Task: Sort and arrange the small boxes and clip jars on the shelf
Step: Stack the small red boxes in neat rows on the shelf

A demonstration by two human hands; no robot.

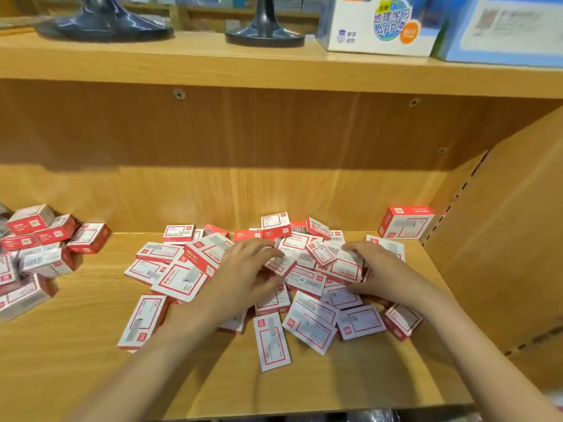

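**Boxes mostly unsorted, sorting barely begun**

Small boxes (307, 281), red and white, lay in a loose heap across the middle of the lower shelf (76, 354), tipped at every angle, some face up, some on edge, several overlapping. Both hands were down in the heap. The left hand (243, 275) rested on the boxes left of centre with its fingers spread and lightly bent, the fingertips touching a box near the top of the pile; whether they pinched it or only pressed on it could not be told. The right hand (374, 269) lay over the right side of the heap, fingers bent around the edge of one or two boxes, seemingly gathering them, though the grip itself was partly hidden.

As a judgement, very little was done. One larger box (406, 222) stood upright by itself at the back right corner, just beside the side panel (502, 239), and may have been a first placed item. A second cluster of boxes (39, 248) sat at the far left of the same shelf, well apart from the main heap, and it was also jumbled rather than stacked. No clip jars showed anywhere in view.

Left to do, by the look of it: nearly everything. The central heap needed gathering into matching stacks and lining up, the left cluster needed the same, and the jars had not yet appeared.

On the upper shelf (182, 65) stood two dark stand bases (265, 35) and a printed carton (380, 25).
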